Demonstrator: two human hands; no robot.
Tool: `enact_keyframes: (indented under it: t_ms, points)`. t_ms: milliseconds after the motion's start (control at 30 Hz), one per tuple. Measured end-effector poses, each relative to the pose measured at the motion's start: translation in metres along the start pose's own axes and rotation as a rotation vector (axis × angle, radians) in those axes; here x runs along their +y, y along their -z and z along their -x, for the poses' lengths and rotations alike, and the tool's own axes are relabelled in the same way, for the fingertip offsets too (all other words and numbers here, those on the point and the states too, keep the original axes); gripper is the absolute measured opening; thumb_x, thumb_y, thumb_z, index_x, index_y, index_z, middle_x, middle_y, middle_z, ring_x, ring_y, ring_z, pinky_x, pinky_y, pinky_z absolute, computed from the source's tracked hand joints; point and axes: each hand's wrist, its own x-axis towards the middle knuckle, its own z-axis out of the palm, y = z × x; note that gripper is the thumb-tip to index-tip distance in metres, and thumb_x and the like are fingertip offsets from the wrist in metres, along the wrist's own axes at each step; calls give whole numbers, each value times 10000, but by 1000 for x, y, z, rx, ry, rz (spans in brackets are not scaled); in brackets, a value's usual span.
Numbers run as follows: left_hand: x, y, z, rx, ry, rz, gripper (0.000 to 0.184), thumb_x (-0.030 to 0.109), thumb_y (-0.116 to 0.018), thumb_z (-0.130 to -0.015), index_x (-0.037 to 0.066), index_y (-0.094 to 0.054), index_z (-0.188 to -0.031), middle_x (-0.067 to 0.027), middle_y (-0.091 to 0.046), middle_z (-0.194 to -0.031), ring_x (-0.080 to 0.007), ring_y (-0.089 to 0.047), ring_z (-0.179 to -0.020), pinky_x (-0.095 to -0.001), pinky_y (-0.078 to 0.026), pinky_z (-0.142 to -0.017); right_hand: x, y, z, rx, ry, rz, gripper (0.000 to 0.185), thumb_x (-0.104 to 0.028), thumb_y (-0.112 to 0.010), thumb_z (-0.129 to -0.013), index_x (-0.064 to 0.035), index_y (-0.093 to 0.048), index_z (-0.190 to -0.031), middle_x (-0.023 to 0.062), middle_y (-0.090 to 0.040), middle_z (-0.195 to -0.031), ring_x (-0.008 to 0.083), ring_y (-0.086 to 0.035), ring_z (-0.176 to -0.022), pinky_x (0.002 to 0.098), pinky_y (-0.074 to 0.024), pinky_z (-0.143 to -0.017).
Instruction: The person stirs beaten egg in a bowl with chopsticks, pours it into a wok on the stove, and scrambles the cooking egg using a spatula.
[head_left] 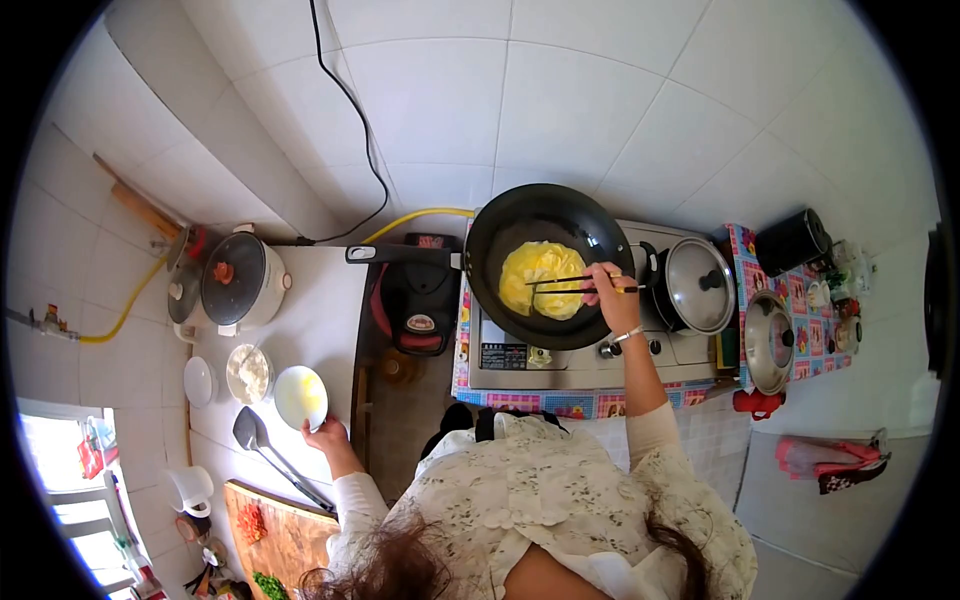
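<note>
My right hand is closed around a pair of dark chopsticks. Their tips touch a yellow sheet of cooked egg, folded in places, inside a black wok on the stove. At the counter on the left, my left hand grips the near rim of a white bowl with yellow egg residue inside. Just beside it stands a bowl of white food, whose kind I cannot make out. A black spatula lies close to my left hand.
A lidded pot stands right of the wok. The wok's long handle points left over a black appliance. A cutting board holds chopped red and green food. A lidded electric pot sits at the counter's back.
</note>
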Motion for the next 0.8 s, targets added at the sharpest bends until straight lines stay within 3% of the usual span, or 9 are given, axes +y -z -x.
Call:
enact_keyframes:
  t_ms: [200, 500, 667, 800]
  points:
    - [-10, -5, 6, -8, -4, 186, 379, 215, -532, -718, 4, -556, -1033, -120, -609, -1018, -267, -588, -868, -336, -465, -688, 1, 15, 31, 117, -15, -32, 245, -214, -513, -922, 5, -621, -895, 73, -634, -716, 104, -590, -520, 195, -451, -466]
    - [-19, -25, -8, -92, -21, 89, 352, 189, -522, -701, -13, -589, -981, -121, -633, -934, -260, -601, -788, -312, -485, -721, 11, 28, 55, 402, -84, -108, 266, -255, -522, -922, -10, -617, -878, 59, -603, -665, 115, -594, -480, 194, -440, -418]
    - [-16, -49, 8, 195, 16, 7, 442, 266, -523, -697, 2, -559, -1049, -119, -590, -1033, -255, -568, -881, -379, -455, -801, 13, 32, 58, 426, -91, -114, 276, -263, -523, -923, -7, -615, -879, 57, -596, -659, 118, -596, -471, 203, -449, -414]
    - [-24, -87, 65, 383, 78, -81, 594, 344, -540, -671, 43, -477, -1179, -112, -505, -1187, -245, -525, -1032, -431, -326, -959, 10, 27, 60, 388, -79, -120, 271, -261, -524, -922, -10, -618, -878, 54, -595, -656, 114, -592, -472, 198, -438, -415]
